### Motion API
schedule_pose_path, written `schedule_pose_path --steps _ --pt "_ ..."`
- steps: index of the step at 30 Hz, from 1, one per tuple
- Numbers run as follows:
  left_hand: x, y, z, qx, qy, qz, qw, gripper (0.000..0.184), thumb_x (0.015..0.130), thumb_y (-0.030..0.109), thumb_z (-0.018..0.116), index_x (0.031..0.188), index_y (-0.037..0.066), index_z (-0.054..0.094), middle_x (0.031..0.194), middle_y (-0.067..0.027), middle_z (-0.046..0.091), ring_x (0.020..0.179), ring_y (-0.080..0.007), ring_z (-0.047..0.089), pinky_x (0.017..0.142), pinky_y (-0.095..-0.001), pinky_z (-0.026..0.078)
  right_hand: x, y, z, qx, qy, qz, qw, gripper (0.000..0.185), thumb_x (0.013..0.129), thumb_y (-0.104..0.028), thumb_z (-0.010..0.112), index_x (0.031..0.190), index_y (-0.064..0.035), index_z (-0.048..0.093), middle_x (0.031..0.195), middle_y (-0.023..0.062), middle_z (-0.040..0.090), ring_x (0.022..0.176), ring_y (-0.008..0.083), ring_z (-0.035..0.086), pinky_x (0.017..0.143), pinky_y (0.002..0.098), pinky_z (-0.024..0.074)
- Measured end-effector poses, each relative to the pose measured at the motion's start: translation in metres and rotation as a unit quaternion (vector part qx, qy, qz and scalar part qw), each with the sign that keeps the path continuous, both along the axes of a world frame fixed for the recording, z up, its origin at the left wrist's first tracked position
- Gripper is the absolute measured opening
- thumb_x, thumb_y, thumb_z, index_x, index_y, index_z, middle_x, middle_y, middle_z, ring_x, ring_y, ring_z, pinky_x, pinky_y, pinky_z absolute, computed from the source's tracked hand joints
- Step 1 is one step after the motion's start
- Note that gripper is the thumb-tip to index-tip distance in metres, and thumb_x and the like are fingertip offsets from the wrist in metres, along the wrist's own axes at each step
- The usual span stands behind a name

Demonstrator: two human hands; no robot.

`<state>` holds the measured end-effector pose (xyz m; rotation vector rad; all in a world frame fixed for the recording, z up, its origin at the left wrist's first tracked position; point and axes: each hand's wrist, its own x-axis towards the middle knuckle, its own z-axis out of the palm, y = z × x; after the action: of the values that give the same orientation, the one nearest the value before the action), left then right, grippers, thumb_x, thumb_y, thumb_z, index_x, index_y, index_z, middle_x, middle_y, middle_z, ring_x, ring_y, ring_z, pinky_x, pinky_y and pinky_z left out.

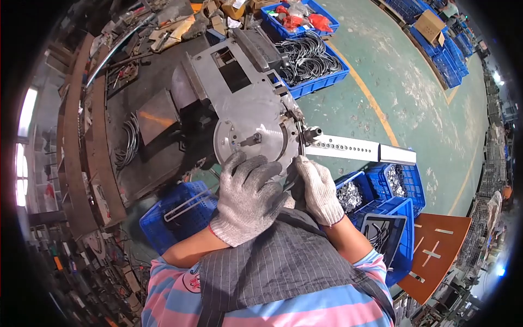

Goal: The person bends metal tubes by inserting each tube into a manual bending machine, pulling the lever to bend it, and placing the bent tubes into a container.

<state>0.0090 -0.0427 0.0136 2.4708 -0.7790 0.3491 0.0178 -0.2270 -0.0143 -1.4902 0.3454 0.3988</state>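
Note:
My left hand [248,199], in a grey-white knitted glove, lies at the near edge of a round metal plate [239,131] on a bench machine. Its fingers are stretched out over the rim and hold nothing visible. My right hand [320,191], gloved too, is closed beside the plate's right side. Thumb and fingers pinch a thin metal rod [303,148] that points up toward the machine's edge; its lower end is hidden by the glove. A dark upright post [256,139] stands on the plate. Just beyond my right hand is a dark round knob [313,134].
A perforated metal arm [348,147] juts out to the right. Blue crates of small metal parts [351,196] stand beside my right forearm. Another blue crate [313,84] holds curved metal pieces behind the machine. Bent rods [128,141] lie on the bench at left.

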Motion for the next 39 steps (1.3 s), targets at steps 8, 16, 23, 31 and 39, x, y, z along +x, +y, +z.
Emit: schedule_pose_path --steps 8,16,23,31,39 --pt "-0.002 0.001 0.001 -0.019 0.006 0.011 1.0 0.024 0.07 0.022 0.081 0.085 0.017 0.063 0.113 -0.0051 0.063 0.116 -0.0308 0.057 0.11 -0.0574 0.035 0.015 -0.132 0.038 -0.547 -0.392 -0.118 0.73 0.019 0.097 -0.019 0.062 0.092 -0.0027 0.071 0.076 0.0117 0.069 0.072 0.0257 0.067 0.068 0.0379 0.0521" --pt "-0.002 -0.001 -0.003 -0.019 -0.029 0.019 0.999 0.024 0.068 0.021 0.08 0.085 0.016 0.063 0.109 -0.0049 0.064 0.113 -0.0317 0.059 0.111 -0.0572 0.036 0.056 -0.235 0.003 -0.67 -0.269 0.212 0.658 0.032 0.091 -0.012 0.057 0.123 -0.01 0.06 0.091 0.0154 0.068 0.083 0.0359 0.067 0.071 0.0448 0.0526" --pt "0.0 0.01 -0.013 -0.055 -0.097 0.006 0.994 0.029 0.075 0.019 0.076 0.102 0.013 0.065 0.119 -0.0083 0.062 0.117 -0.0319 0.057 0.103 -0.0477 0.042 -0.095 -0.16 0.001 -0.711 -0.235 0.041 0.661 0.018 0.099 -0.023 0.052 0.107 -0.014 0.065 0.085 0.0156 0.069 0.074 0.0361 0.067 0.059 0.0468 0.0506" --pt "-0.002 0.04 -0.025 -0.007 -0.115 -0.055 0.992 0.038 0.077 0.019 0.07 0.115 0.019 0.065 0.122 -0.0041 0.058 0.118 -0.0292 0.052 0.097 -0.0494 0.04 -0.245 0.064 0.044 -0.571 0.107 -0.031 0.813 0.03 0.081 -0.024 0.07 0.103 -0.0048 0.064 0.093 0.0224 0.068 0.085 0.0417 0.068 0.073 0.0491 0.0548" --pt "0.005 0.037 -0.014 -0.035 -0.082 -0.057 0.994 0.024 0.075 0.013 0.075 0.098 0.018 0.071 0.107 -0.0028 0.063 0.106 -0.031 0.057 0.088 -0.0481 0.044 -0.192 -0.077 0.014 -0.744 -0.135 -0.04 0.653 0.022 0.076 -0.013 0.067 0.098 -0.0112 0.067 0.086 0.0164 0.067 0.084 0.0363 0.068 0.075 0.0481 0.0537"
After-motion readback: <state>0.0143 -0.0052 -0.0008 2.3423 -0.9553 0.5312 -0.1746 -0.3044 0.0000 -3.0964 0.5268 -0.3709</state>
